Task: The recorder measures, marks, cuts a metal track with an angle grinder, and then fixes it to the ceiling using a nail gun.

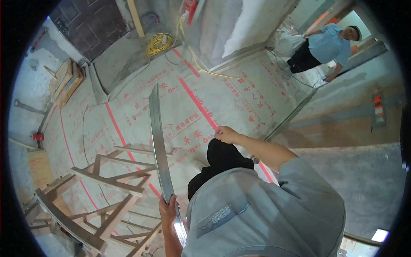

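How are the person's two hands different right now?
The left hand is closed around a long metal strip, while the right hand holds nothing that I can see. The left hand sits low and close to the body; the right hand is stretched out farther, over the covered floor. Both are bare.
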